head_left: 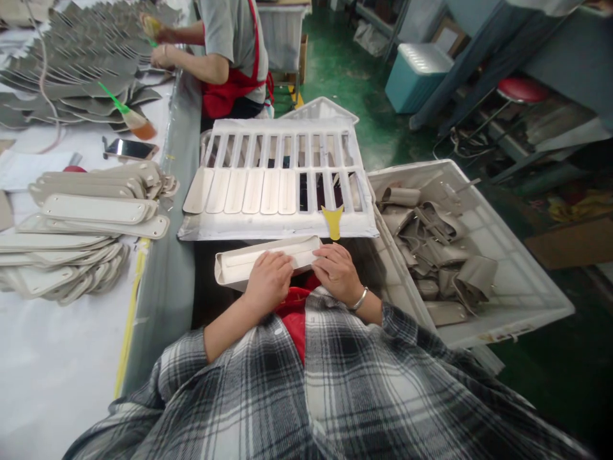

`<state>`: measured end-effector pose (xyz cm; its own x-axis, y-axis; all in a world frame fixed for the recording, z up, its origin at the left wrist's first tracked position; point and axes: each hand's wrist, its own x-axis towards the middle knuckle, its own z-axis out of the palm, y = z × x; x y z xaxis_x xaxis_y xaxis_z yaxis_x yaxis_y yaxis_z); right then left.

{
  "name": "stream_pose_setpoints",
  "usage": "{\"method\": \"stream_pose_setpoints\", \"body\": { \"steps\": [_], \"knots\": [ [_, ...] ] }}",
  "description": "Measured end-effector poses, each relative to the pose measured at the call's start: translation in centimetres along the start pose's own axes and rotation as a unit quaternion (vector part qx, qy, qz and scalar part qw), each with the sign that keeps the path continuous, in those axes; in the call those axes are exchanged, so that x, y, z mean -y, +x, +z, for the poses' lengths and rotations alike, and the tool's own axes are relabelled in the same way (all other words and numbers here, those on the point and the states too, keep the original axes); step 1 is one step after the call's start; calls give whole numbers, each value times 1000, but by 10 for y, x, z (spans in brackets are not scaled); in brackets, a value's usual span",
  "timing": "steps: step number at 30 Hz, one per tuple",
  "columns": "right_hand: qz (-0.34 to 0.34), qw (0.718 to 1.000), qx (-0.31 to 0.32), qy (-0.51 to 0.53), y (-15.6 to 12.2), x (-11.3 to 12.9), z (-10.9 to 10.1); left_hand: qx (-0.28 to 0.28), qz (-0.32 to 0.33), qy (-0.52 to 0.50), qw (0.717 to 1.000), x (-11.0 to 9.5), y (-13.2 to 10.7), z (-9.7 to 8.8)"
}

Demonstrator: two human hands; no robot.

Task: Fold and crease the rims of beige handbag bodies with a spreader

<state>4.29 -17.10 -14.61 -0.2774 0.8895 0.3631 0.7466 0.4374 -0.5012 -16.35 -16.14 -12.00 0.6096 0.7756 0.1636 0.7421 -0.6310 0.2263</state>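
A long beige strap piece (239, 260) lies across my lap, folded along its length. My left hand (268, 281) presses on its middle with fingers curled over it. My right hand (338, 271) pinches its right end, a bracelet on the wrist. Just beyond my hands stands a white slotted rack (280, 227) holding several beige strips in its left slots. A small yellow tool (332, 220) rests on the rack's front edge.
A white bin (527, 281) of folded beige pieces sits at my right. Stacks of flat beige strips (81, 217) cover the white table at my left, with a phone (129, 149) and a green-handled brush (129, 115). A co-worker in a red apron (230, 57) works ahead.
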Motion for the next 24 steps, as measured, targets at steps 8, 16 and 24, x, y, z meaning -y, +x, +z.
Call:
{"method": "stream_pose_setpoints", "body": {
  "steps": [8, 16, 24],
  "knots": [
    [118, 993, -7, -1, 4, 16, 7, 60, -109, 52, 991, -15, 19, -17],
    [381, 919, 30, 97, 0, 11, 10, 176, -131, -8, 976, 6, 30, -18],
    [551, 699, 140, 434, 15, 38, 9, 176, -128, -14, 976, 8, 29, -21]
  ]
}}
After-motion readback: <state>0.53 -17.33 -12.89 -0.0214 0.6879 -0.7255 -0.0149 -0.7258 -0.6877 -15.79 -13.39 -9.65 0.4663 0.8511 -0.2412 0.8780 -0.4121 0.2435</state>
